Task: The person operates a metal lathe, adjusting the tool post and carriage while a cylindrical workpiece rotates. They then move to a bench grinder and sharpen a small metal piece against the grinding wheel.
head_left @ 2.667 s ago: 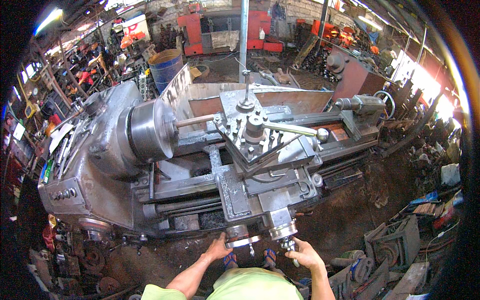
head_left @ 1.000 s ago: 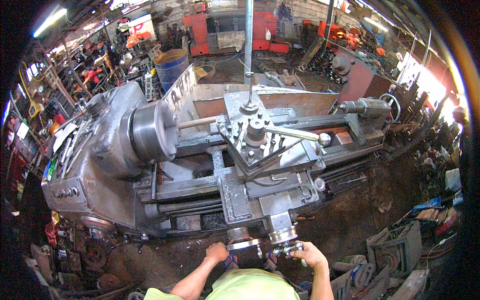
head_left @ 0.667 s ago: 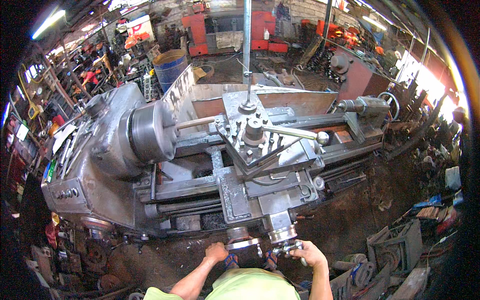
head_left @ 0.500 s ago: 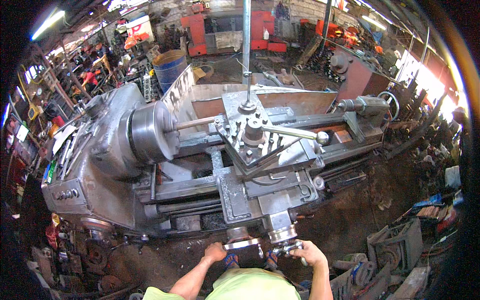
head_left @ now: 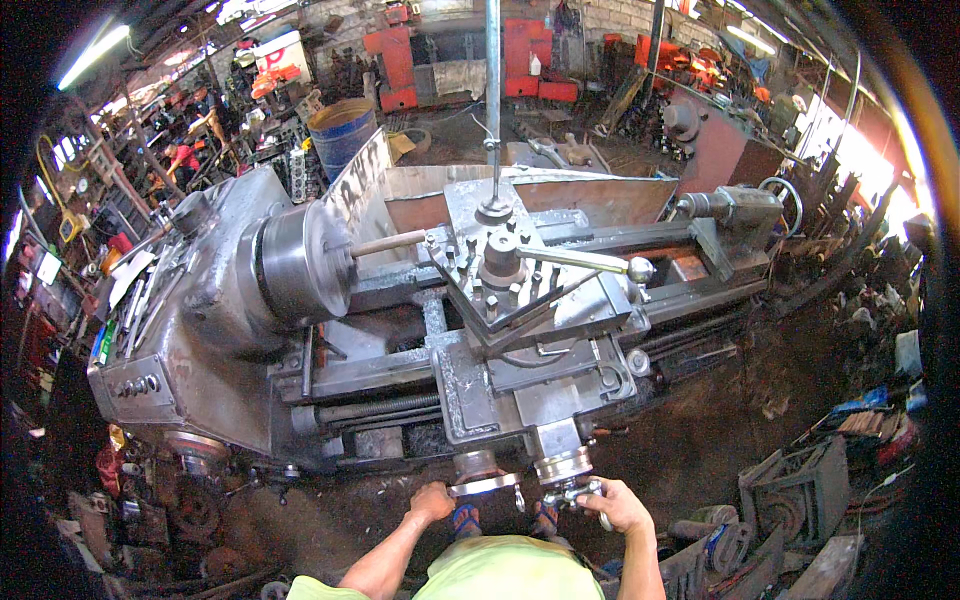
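In front of me stands a metal lathe. My left hand (head_left: 432,502) is closed at the left end of the carriage handwheel (head_left: 485,485), its fingers curled against the rim. My right hand (head_left: 620,506) grips the crank handle (head_left: 572,493) of the cross slide, just right of that wheel. Beyond them, the tool post (head_left: 504,258) with its long lever (head_left: 580,260) sits on the carriage. A slim rod-like workpiece (head_left: 390,243) reaches from the round chuck (head_left: 305,262) to the tool post's left corner; its contact with the tool is too small to tell.
The tailstock (head_left: 735,215) stands at the bed's right end. Loose tools (head_left: 145,290) lie on the headstock (head_left: 215,290). A vertical pole (head_left: 493,90) rises above the tool post. Behind are a blue drum (head_left: 342,140) and red machinery. Scrap metal parts (head_left: 795,500) crowd the floor at right.
The view has shifted very slightly. Both hands stay at the same wheel and handle, with no clear movement of the carriage.
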A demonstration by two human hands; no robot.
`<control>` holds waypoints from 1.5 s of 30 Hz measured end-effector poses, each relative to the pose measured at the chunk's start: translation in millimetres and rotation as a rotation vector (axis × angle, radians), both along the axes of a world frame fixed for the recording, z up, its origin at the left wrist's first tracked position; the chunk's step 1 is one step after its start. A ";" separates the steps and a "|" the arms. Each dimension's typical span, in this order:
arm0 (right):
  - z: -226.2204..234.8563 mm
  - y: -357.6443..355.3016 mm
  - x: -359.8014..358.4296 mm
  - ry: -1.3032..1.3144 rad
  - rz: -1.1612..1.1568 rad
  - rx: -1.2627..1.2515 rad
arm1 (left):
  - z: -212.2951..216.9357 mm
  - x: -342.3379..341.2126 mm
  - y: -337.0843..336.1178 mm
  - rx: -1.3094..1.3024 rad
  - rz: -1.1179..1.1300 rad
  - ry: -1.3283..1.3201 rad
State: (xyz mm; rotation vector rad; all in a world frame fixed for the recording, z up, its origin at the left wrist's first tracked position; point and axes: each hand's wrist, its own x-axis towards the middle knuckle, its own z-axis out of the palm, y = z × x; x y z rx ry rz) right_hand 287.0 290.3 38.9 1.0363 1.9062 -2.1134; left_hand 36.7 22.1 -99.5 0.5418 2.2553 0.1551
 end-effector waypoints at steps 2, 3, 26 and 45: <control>-1.6 3.8 2.4 -0.035 -0.028 0.039 | -8.4 1.1 -2.2 0.012 0.000 0.050; -1.6 11.3 7.8 0.099 0.075 0.229 | -14.8 3.3 -4.5 0.009 -0.011 0.067; -175.6 44.5 -32.4 -0.192 0.283 0.895 | -75.6 192.0 -191.8 -0.136 0.663 -0.155; -285.4 120.6 78.2 -0.488 0.213 0.608 | 64.8 62.5 -158.0 0.379 0.805 0.388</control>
